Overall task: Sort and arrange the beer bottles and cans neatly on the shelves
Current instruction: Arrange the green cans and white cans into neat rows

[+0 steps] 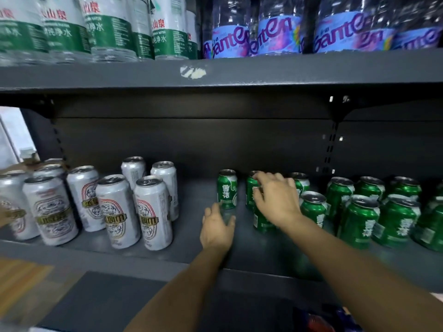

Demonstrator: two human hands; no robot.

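Bare shelf [191,236] lane between silver cans [153,212], green cans [359,219] — upper shelf [263,73] overhead

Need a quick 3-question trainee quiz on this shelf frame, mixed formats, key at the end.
1. True or false: the silver cans stand left of the green cans on the same shelf.
2. Which of the two hands rests on top of a green can? A) left hand B) right hand C) neither
3. Fill in: the shelf above holds bottled ____.

Key: 1 true; 2 B; 3 water
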